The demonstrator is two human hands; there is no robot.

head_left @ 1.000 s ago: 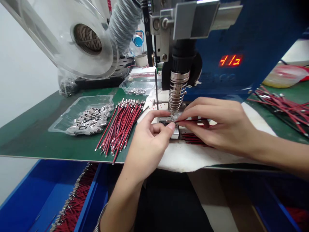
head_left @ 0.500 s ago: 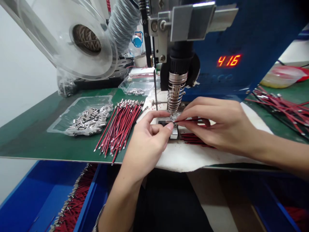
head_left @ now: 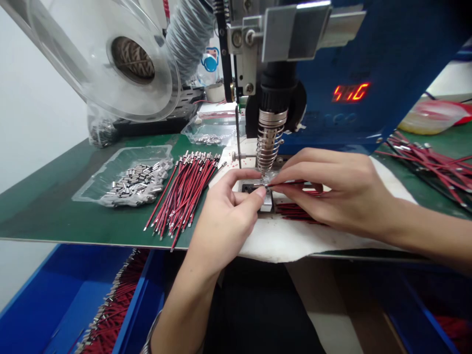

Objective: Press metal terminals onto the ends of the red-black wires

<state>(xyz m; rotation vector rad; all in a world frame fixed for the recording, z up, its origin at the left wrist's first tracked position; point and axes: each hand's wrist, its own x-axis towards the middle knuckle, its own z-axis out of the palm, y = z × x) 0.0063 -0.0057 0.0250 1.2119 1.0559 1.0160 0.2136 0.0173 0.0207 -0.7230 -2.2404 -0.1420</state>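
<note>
Pinched between the thumb and fingers of my right hand (head_left: 324, 187) is a thin red-and-black wire (head_left: 297, 183), which runs left toward the machine's small metal fixture (head_left: 250, 188). A small silver connector (head_left: 260, 185) lies at the wire's left end, over the fixture. My left hand (head_left: 228, 211) is closed around that end, its thumb touching from the front and its index finger from behind. Directly above the fingertips stands the spring-wrapped press head (head_left: 271, 140). More red-and-black wires (head_left: 297, 211) lie beneath my right hand, partly hidden by it.
Left of my hands are a bundle of wires (head_left: 184, 196) and a clear tray (head_left: 83, 194) of silver connectors. A clear extraction hood (head_left: 88, 83) hangs above. The blue machine (head_left: 332, 128) has a red lit display. Loose wires (head_left: 435, 162) lie right; a blue bin (head_left: 47, 295) sits below.
Almost nothing differs. Both hands keep their hold at the fixture, and the right hand has shifted very slightly to the right.
</note>
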